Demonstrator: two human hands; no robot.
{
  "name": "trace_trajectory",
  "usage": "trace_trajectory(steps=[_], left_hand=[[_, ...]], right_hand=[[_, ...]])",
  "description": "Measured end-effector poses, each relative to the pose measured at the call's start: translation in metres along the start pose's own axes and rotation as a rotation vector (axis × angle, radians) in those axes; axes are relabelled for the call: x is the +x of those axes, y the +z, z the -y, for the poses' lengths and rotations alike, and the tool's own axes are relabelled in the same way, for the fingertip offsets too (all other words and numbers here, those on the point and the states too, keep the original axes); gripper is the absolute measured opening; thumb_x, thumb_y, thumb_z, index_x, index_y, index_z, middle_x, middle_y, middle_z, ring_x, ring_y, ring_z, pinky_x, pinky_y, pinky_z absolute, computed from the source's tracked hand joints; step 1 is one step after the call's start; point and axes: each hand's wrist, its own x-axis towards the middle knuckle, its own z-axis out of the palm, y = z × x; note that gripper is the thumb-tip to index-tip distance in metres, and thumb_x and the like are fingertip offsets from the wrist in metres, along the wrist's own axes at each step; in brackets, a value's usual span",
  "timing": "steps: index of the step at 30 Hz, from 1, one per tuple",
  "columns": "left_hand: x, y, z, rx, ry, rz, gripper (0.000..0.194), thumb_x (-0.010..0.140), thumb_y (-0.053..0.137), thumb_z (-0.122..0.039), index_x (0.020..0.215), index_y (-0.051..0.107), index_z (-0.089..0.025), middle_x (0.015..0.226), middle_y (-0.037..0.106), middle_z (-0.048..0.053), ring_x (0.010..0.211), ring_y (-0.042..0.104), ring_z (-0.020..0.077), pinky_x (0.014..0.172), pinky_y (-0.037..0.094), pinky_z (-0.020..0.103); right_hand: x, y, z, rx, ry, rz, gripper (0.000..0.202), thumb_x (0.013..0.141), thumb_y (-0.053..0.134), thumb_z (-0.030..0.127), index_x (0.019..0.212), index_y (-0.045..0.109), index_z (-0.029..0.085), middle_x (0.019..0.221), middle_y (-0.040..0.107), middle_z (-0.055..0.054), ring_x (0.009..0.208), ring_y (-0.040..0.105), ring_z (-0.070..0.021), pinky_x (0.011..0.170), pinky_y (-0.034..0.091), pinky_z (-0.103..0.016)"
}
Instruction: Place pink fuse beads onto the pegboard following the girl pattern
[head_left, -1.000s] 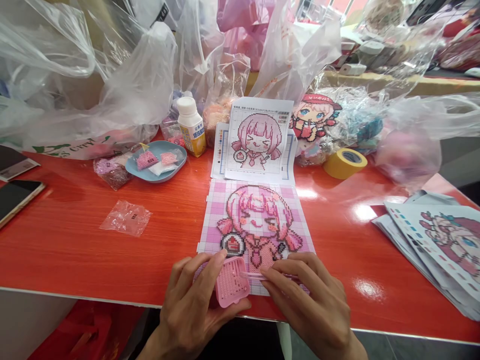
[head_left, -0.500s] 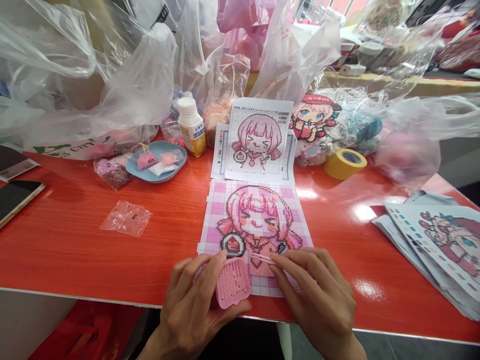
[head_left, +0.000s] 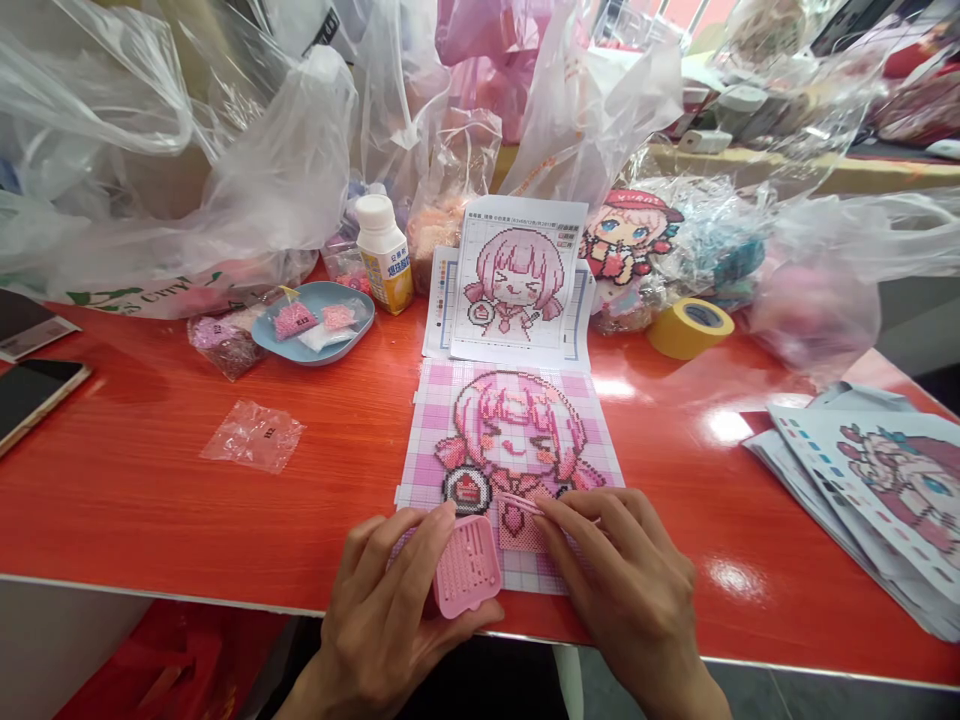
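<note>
My left hand (head_left: 401,590) grips a small pink bead tray (head_left: 466,568) with ridged rows and a few beads in it, tilted toward me over the table's front edge. In my right hand (head_left: 626,570) a pair of pink tweezers (head_left: 519,502) is pinched, its tips over the beaded figure's neck and collar; whether they hold a bead is too small to tell. Beneath lies a pegboard (head_left: 420,440) with a pink and white checked ground, bearing a bead picture (head_left: 517,425) of a pink-haired character. Behind it, a printed pattern sheet (head_left: 517,280) of the same figure is propped up.
On the left are a blue plate (head_left: 352,345) with bead bags, an empty-looking clear bag (head_left: 255,437), a white bottle (head_left: 385,255) and a phone (head_left: 37,395). Yellow tape (head_left: 671,328) and printed sheets (head_left: 870,490) lie right. Plastic bags (head_left: 285,130) crowd the back.
My right hand has shifted slightly left and up, and the tweezers' tips have moved a little up over the collar. My left hand and the tray have hardly moved.
</note>
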Motion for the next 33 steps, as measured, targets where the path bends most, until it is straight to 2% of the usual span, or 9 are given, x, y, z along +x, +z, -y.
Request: trace_trajectory(steps=[13, 33], left_hand=[[-0.0008, 0.0006, 0.0, 0.017, -0.006, 0.0, 0.055, 0.081, 0.071, -0.034, 0.124, 0.054, -0.004, 0.102, 0.068, 0.014, 0.097, 0.062, 0.0233, 0.085, 0.049, 0.035], [0.0018, 0.0004, -0.0003, 0.009, 0.001, -0.019, 0.055, 0.08, 0.072, -0.033, 0.122, 0.054, -0.004, 0.102, 0.069, 0.014, 0.097, 0.062, 0.0231, 0.083, 0.05, 0.035]], right_hand=[[0.0003, 0.0006, 0.0009, -0.007, 0.004, 0.012, 0.015, 0.086, 0.062, 0.013, 0.099, 0.068, 0.017, 0.079, 0.063, -0.003, 0.075, 0.053, -0.0128, 0.067, 0.047, -0.025], [-0.0003, 0.0002, -0.0001, 0.003, 0.004, 0.011, 0.016, 0.085, 0.062, 0.014, 0.1, 0.068, 0.017, 0.079, 0.063, -0.002, 0.076, 0.054, -0.0128, 0.066, 0.048, -0.024]])
